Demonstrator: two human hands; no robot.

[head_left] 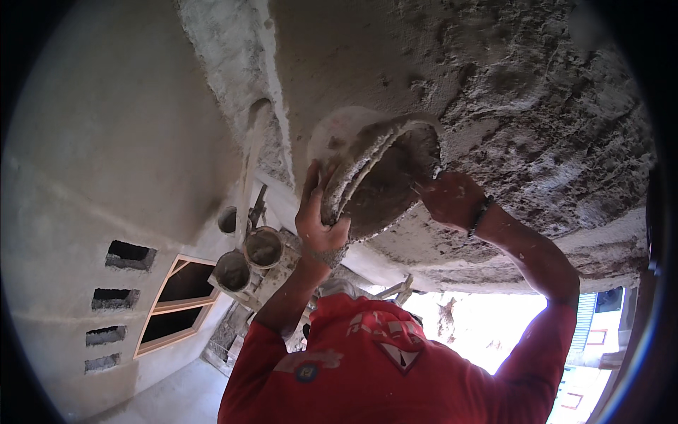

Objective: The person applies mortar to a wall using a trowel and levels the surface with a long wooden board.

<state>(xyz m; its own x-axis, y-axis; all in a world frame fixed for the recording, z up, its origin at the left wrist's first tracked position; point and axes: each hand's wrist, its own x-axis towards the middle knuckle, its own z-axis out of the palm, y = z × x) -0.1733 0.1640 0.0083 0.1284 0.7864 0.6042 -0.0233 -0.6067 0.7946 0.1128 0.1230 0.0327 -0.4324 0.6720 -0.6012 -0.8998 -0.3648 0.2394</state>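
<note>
My left hand (320, 219) grips the near left side of a tilted, mortar-crusted bucket (357, 159), its thumb at the rim and its fingers up the outer wall. Wet grey mortar (385, 185) coats the inside. At the bucket's right edge is my right hand (453, 201), its fingers curled closed. What it holds is mostly hidden; only a small light tip shows beside the fingers. Both forearms carry splashes of mortar, and a dark beaded bracelet (482, 214) circles the right wrist.
Rough plaster (537, 155) spreads across the upper right, with a smoother surface (120, 127) at left. Mortar buckets (264, 247) stand among boards, near a pale pole (252, 166). Further left are a wooden window frame (185, 305) and several rectangular openings (131, 255). Bright daylight enters lower right.
</note>
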